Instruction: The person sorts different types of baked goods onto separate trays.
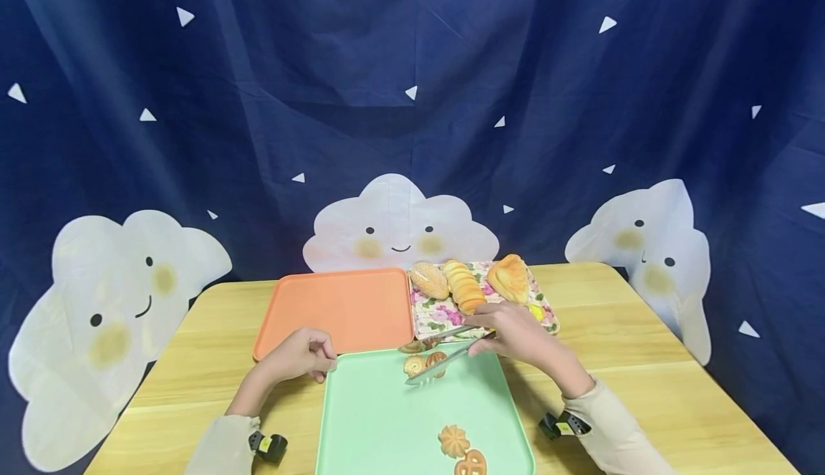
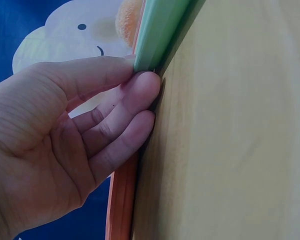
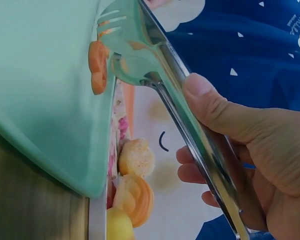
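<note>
My left hand (image 1: pixel 296 354) pinches the far left corner of a green tray (image 1: pixel 380 418) between thumb and fingers. In my right hand (image 1: pixel 518 333) is a pair of metal tongs (image 3: pixel 195 135), gripped along its arms. The tongs' spread tips reach over the tray's far edge. Between them, in the head view, lie a pale swirl cookie (image 1: pixel 414 366) and a brown round cookie (image 1: pixel 437 360). Nearer me on the tray are a flower-shaped cookie (image 1: pixel 454 440) and a pretzel-shaped cookie (image 1: pixel 471 463).
Behind the green tray, an orange tray (image 1: pixel 341 310) stands at left. Right of it, a floral tray (image 1: pixel 445 317) bears a seeded bun (image 1: pixel 428 280), a ridged loaf (image 1: pixel 463 285), a folded pastry (image 1: pixel 509 279) and a yellow piece (image 1: pixel 536 312). A blue cloud-print curtain (image 1: pixel 361 117) hangs behind the wooden table (image 1: pixel 619 346).
</note>
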A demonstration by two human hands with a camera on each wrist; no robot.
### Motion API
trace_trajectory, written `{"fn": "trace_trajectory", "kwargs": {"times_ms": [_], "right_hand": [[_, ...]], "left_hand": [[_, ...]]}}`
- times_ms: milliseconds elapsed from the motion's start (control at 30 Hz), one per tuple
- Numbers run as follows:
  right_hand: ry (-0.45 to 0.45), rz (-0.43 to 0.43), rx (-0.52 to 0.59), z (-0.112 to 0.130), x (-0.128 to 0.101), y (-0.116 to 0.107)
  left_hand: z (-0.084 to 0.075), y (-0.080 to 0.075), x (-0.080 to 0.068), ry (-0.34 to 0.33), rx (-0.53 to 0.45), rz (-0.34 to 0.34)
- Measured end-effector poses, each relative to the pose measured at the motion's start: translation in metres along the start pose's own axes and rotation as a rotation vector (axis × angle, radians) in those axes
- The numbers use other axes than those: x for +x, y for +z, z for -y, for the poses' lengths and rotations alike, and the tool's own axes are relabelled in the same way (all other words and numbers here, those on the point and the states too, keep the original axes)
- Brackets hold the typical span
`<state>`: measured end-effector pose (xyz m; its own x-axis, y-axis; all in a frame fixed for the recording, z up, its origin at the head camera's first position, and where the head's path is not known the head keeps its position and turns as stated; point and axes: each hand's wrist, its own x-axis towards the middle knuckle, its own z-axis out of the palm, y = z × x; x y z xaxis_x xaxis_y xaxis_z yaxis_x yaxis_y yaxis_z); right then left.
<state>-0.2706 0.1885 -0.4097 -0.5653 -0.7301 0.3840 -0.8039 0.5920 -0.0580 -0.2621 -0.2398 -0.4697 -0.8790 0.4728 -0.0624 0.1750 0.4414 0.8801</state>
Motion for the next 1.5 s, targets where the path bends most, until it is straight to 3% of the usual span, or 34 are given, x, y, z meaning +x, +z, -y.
{"fn": "trace_trajectory", "kwargs": {"times_ms": [333, 1133, 1500], "right_hand": [[0.019, -0.003, -0.053, 0.002, 0.002, 0.004], [-0.060, -0.175, -0.064, 0.004, 0.005, 0.020], [-0.085, -0.203, -0.079, 0.007, 0.007, 0.018]], "left_hand": [[0.004, -0.001, 0.002, 0.014, 0.004, 0.003], [0.002, 0.001, 0.000, -0.005, -0.017, -0.006], [0.003, 0.000, 0.001, -0.004, -0.013, 0.003]]}}
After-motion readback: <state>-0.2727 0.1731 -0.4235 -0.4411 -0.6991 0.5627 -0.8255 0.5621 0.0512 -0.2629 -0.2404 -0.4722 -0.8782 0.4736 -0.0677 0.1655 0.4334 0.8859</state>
